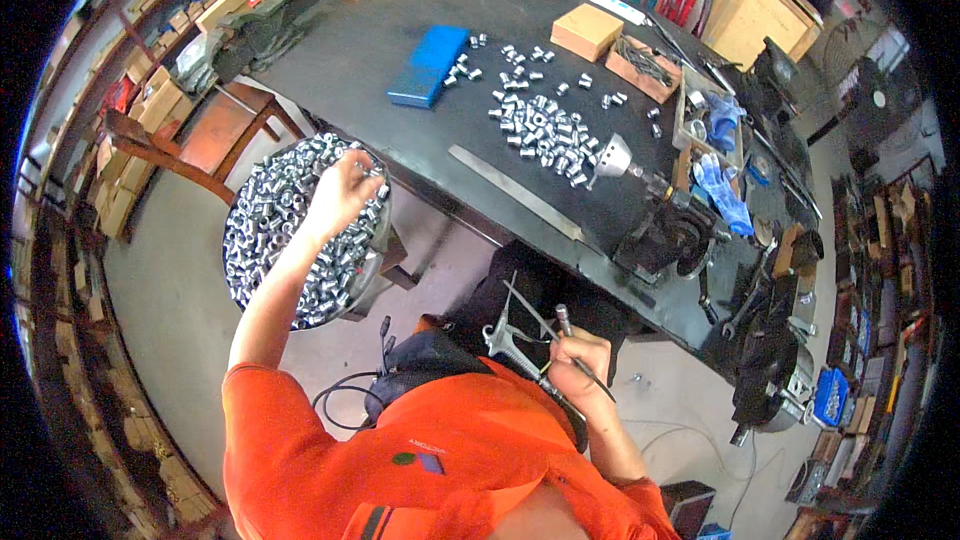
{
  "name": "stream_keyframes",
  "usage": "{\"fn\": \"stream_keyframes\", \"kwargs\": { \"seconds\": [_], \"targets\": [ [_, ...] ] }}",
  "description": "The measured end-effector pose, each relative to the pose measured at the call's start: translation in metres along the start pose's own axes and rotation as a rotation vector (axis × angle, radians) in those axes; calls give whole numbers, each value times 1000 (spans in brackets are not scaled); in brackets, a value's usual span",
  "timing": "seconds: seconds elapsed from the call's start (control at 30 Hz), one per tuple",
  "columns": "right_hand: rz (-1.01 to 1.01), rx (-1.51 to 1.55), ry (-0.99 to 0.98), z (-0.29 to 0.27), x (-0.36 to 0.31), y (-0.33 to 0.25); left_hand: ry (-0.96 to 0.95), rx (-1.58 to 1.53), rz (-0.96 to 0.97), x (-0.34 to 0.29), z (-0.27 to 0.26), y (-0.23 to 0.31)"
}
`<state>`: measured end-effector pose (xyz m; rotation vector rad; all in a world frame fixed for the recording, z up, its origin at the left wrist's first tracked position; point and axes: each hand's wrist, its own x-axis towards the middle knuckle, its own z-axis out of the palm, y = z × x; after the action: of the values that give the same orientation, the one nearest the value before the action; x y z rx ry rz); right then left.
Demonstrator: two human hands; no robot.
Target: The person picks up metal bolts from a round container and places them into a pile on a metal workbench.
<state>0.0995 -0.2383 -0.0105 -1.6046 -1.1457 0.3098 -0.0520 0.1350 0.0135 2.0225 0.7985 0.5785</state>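
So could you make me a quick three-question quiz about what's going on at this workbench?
1. True or false: the left hand reaches into a round pan of small metal parts.
2. What does the right hand hold: A) a thin metal tool, B) a roll of tape, C) a blue box?
3. What colour is the flat box on the bench?

Key: 1 true; 2 A; 3 blue.

a flat blue box (430,64) lies on the dark workbench (380,50); a tan cardboard box (587,31) sits right of it. brown cartons (150,100) line the left shelves.
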Motion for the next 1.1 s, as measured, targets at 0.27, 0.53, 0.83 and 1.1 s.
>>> {"fn": "stream_keyframes", "kwargs": {
  "seconds": [0.27,0.53,0.83,1.1],
  "targets": [
    [-130,69,-157,2,22,-11,-343,-44,299,-40,75,77],
    [-77,81,-188,1,33,-10,-450,37,423,-52,106,97],
    [27,-115,-259,11,32,3,-472,408,931,-60,118,111],
    [8,14,-196,4,25,8,-718,188,629,-53,116,121]
  ]
}}
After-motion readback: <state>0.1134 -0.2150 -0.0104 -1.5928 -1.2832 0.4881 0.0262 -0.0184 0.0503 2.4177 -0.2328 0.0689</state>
